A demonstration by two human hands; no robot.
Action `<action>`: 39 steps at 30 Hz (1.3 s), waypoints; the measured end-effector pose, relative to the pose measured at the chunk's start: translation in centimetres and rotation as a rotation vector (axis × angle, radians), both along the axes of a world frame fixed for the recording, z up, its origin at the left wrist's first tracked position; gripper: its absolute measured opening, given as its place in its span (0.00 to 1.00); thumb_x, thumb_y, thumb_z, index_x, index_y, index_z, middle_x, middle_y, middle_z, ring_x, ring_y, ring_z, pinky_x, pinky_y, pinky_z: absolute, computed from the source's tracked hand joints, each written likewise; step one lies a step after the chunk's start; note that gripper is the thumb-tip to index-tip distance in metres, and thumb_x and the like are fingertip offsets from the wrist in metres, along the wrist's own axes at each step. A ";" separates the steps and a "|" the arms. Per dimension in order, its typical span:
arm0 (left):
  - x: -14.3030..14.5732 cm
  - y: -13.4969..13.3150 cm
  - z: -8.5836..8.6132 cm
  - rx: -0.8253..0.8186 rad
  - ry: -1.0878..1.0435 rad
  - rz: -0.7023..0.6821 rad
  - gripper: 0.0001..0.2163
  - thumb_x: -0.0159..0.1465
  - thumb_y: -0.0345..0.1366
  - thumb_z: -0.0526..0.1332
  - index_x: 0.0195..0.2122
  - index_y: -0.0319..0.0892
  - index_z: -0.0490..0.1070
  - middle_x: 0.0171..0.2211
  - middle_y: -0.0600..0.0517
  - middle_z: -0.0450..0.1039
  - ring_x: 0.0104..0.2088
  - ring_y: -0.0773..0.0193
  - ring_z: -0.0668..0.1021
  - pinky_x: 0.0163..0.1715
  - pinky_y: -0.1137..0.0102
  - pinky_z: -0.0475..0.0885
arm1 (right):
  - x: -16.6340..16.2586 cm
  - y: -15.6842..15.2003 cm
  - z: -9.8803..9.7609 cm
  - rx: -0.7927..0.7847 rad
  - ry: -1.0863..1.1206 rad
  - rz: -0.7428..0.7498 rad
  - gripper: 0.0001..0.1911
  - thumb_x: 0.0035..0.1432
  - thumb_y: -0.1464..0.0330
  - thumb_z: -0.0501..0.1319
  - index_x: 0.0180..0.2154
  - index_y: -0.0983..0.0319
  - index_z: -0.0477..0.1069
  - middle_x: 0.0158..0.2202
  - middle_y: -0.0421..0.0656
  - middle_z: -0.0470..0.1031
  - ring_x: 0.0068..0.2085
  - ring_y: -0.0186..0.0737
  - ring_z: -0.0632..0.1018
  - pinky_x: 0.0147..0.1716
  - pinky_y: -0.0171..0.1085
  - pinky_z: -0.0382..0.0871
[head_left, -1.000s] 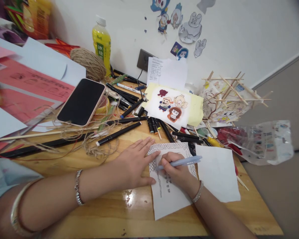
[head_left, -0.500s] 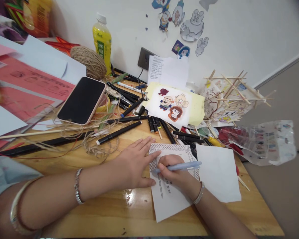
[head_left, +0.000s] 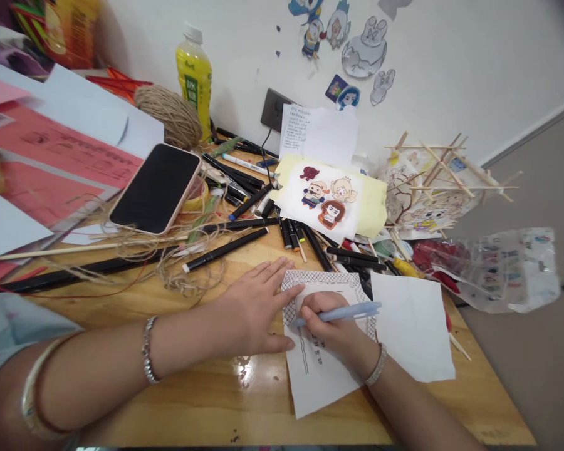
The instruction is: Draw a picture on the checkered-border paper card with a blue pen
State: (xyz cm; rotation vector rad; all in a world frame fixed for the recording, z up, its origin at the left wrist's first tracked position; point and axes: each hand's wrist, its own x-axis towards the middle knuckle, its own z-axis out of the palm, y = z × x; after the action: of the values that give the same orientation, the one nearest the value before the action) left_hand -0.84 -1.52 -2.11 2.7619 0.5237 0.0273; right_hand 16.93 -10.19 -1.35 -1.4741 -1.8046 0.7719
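The thumb and fingers of the right hand (head_left: 341, 339) pinch a slim, pale blue plastic pen (head_left: 355, 311) low on its barrel, tip down at the left side of a white paper sheet with a black crosshatched border (head_left: 313, 393). The left hand (head_left: 252, 312) grips nothing: its fingers lie spread and flat, index fingertip and thumb on the sheet's left margin. The sheet lies toward the near edge of the glossy yellow-brown wooden table (head_left: 192, 413), right of centre.

The pen looks light, stiff and smooth, best held close to the tip. The paper seems thin and apt to slide or crease; its bare lower corners look the safest hold, clear of the ink.

Just beside it, a plain white sheet (head_left: 413, 329) lies inside the table's right edge. Farther left are a black marker with a white end (head_left: 225, 249) and a black-screened phone with a pink rim (head_left: 156, 188).
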 end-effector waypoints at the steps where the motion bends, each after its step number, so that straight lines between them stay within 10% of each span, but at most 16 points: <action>1: 0.0 0.0 0.0 0.002 0.002 -0.001 0.40 0.60 0.61 0.56 0.67 0.40 0.54 0.69 0.33 0.42 0.69 0.43 0.42 0.65 0.49 0.46 | 0.0 0.0 0.0 -0.004 0.000 -0.017 0.17 0.58 0.68 0.53 0.18 0.58 0.55 0.15 0.36 0.60 0.20 0.33 0.64 0.22 0.35 0.58; 23: 0.3 0.0 0.3 -0.026 0.030 0.017 0.41 0.60 0.62 0.55 0.69 0.45 0.49 0.70 0.36 0.40 0.69 0.43 0.41 0.65 0.49 0.45 | 1.1 0.8 1.0 0.152 0.575 -0.461 0.16 0.59 0.65 0.62 0.21 0.59 0.62 0.15 0.34 0.67 0.18 0.31 0.66 0.20 0.31 0.60; 29: 0.1 -0.1 0.1 -0.034 0.000 0.048 0.39 0.61 0.60 0.56 0.68 0.44 0.53 0.70 0.37 0.42 0.69 0.44 0.42 0.65 0.51 0.46 | 1.6 0.3 1.4 0.279 0.608 -0.375 0.14 0.59 0.63 0.64 0.24 0.59 0.64 0.18 0.34 0.70 0.19 0.32 0.69 0.21 0.31 0.62; 39: -0.1 0.1 0.1 -0.007 -0.018 0.005 0.39 0.59 0.61 0.57 0.67 0.44 0.55 0.70 0.37 0.42 0.69 0.41 0.43 0.64 0.49 0.48 | -0.4 -0.4 0.2 0.013 0.141 -0.108 0.18 0.60 0.66 0.57 0.18 0.60 0.63 0.16 0.36 0.66 0.19 0.32 0.66 0.22 0.33 0.62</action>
State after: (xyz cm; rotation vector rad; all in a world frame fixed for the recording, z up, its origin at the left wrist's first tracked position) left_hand -0.94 -1.47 -1.99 2.7506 0.5250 0.0514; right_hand 16.50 -10.54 -1.14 -1.4579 -1.6091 0.7888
